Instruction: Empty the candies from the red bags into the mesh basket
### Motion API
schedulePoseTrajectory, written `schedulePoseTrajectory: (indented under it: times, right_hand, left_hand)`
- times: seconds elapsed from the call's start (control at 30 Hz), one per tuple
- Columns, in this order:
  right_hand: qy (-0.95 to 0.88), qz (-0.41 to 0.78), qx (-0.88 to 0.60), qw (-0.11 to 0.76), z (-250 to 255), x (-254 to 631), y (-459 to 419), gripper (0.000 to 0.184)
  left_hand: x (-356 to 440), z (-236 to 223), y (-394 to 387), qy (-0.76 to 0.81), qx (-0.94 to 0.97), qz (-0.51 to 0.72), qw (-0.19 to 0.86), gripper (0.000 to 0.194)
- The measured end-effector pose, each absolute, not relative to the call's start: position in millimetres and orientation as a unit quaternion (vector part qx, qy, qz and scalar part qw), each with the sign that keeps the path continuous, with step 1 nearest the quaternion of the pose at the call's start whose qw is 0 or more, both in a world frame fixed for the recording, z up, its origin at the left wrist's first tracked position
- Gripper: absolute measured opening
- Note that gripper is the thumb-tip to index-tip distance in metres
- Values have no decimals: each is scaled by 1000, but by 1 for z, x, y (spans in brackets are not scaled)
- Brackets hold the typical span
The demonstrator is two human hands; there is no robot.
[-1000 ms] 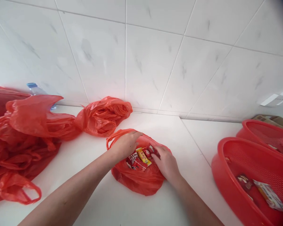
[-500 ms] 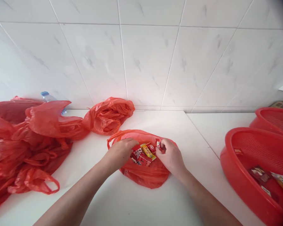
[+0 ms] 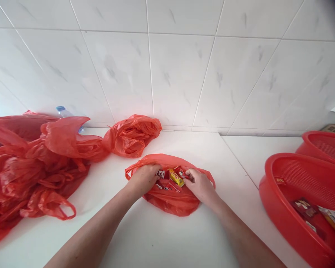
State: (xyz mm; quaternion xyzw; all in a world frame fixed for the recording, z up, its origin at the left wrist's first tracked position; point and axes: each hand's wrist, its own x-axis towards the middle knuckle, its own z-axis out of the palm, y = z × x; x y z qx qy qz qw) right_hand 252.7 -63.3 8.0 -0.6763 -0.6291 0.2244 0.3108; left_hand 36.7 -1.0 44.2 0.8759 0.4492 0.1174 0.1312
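An open red plastic bag lies on the white table with several small wrapped snacks inside. My left hand reaches in from the left, its fingers closed at the edge of a red-and-white snack packet. From the right, my right hand has thumb and fingers pinched at a small red snack packet. Between the hands rests a yellow snack packet. Another red packet lies below it, nearer to me. The tips of my left fingers are partly hidden.
Crumpled red plastic bags are heaped at left, with a bundled red bag near the tiled wall. A clear bottle stands behind the heap. At right are a red basket holding packets and another red basket.
My right hand has lowered the small red packet leftward beside the yellow one. My left hand has shifted slightly left, and the red-and-white packet now sits higher by its fingers. The view has shifted slightly.
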Motion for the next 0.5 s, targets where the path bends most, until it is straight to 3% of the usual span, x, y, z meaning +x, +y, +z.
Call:
schedulePoseTrajectory:
  times: [0.13, 0.3, 0.5]
  right_hand:
    - [-632, 243, -663, 321, 11, 252, -65, 18]
    - [-627, 250, -655, 339, 13, 253, -61, 27]
    - [-605, 264, -658, 363, 8, 257, -59, 30]
  left_hand:
    - [36, 58, -7, 466, 862, 157, 127, 34]
    - [46, 87, 6, 410, 860, 197, 232, 31]
    - [71, 81, 48, 402, 880, 177, 180, 39]
